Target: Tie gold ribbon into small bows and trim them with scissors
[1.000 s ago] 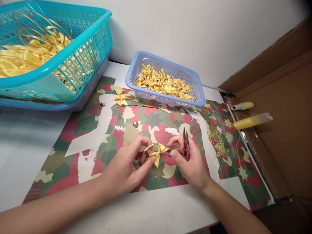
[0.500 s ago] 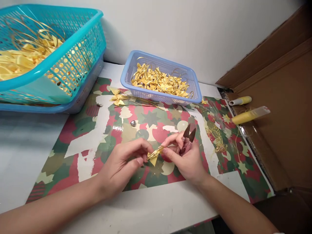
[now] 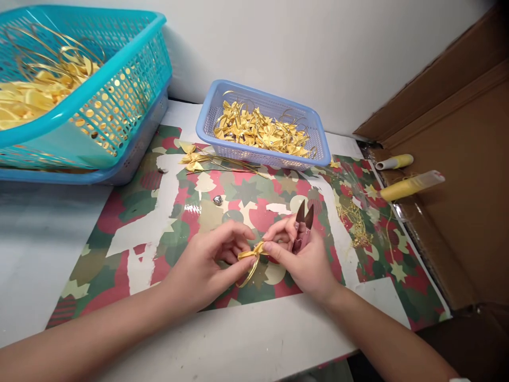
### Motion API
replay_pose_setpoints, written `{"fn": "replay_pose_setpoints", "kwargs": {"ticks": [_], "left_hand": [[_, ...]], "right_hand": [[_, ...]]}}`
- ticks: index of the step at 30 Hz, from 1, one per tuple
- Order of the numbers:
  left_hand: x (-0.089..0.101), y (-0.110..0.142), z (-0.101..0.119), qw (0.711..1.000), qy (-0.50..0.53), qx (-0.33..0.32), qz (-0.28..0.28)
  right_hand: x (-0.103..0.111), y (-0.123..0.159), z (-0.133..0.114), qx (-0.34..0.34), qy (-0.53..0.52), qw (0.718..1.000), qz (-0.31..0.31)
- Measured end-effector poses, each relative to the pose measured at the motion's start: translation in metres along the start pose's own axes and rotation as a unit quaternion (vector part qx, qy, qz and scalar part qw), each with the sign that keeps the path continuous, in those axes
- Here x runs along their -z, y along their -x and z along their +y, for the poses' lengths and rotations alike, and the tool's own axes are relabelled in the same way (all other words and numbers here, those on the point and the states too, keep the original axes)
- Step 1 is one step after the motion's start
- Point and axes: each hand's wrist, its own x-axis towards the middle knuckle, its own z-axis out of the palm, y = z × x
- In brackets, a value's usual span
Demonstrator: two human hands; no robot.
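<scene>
A small gold ribbon bow [image 3: 258, 250] with a loop of gold cord [image 3: 249, 277] hanging below it is between my two hands. My left hand [image 3: 210, 260] pinches the bow's left side between thumb and fingers. The thumb and forefinger of my right hand [image 3: 312, 268] grip its right end. Tucked in the same right hand are thread snips [image 3: 303, 225], their dark blades parted and pointing up and away. A silver heart-shaped piece [image 3: 217, 200] lies on the patterned sheet [image 3: 246, 191] beyond my left hand.
A blue basket [image 3: 262, 156] of gold bows stands at the back, with loose bows [image 3: 192, 159] in front. Left is a turquoise basket [image 3: 131, 90] of gold ribbon pieces. Thread scraps [image 3: 358, 228] and yellow tubes [image 3: 411, 185] are right, beside a cardboard wall [image 3: 449, 212].
The bow has been turned over between my fingers, and its cord loop now hangs downward instead of standing to the left. The snips' blades have spread apart in my right hand.
</scene>
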Motion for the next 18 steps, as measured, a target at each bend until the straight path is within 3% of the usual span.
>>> {"fn": "replay_pose_setpoints", "kwargs": {"ticks": [6, 10, 13, 18], "left_hand": [[0.003, 0.000, 0.003, 0.988, -0.084, -0.130, -0.006], [0.004, -0.001, 0.004, 0.987, -0.089, -0.130, 0.020], [0.004, -0.001, 0.003, 0.991, -0.074, -0.105, 0.035], [0.004, -0.002, 0.003, 0.992, -0.075, -0.099, 0.028]], "right_hand": [[0.000, 0.000, 0.002, -0.035, -0.018, 0.999, -0.008], [0.018, 0.001, -0.002, 0.051, 0.068, 0.995, -0.046], [0.034, 0.002, -0.011, 0.120, 0.205, 0.962, -0.137], [0.041, 0.000, -0.024, 0.122, 0.401, 0.887, -0.195]]}}
